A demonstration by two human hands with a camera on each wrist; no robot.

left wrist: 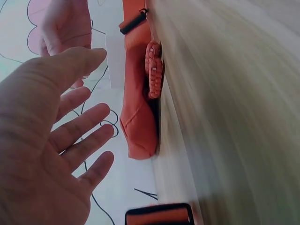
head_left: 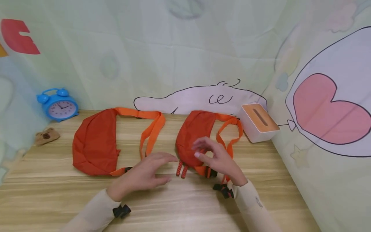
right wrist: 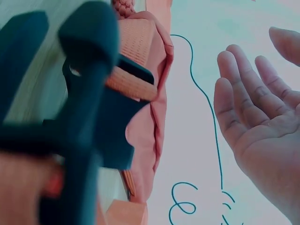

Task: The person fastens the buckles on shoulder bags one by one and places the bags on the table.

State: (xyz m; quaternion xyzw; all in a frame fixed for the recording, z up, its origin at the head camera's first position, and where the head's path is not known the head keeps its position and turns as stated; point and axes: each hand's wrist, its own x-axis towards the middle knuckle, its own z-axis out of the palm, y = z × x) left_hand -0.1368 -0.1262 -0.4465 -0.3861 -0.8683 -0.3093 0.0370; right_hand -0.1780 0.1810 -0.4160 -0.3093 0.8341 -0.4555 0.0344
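Observation:
Two orange-red waist bags lie on the wooden table. The larger bag (head_left: 97, 141) is at left, its orange strap (head_left: 155, 129) looping right. A smaller bag (head_left: 194, 135) lies right of centre, with two braided zipper pulls (head_left: 181, 169) at its near end. My left hand (head_left: 143, 172) hovers between the bags, fingers spread toward the pulls and holding nothing. Above the smaller bag is my right hand (head_left: 218, 158), fingers loosely bent and empty; it hides part of the bag and strap. Black buckle parts (right wrist: 93, 103) loom close in the right wrist view.
At the back left stands a blue alarm clock (head_left: 59, 106), with a brown bear-faced item (head_left: 47, 136) in front of it. A white tissue box (head_left: 258, 124) with an orange top sits at the back right. Printed cloth walls (head_left: 185, 64) border the table.

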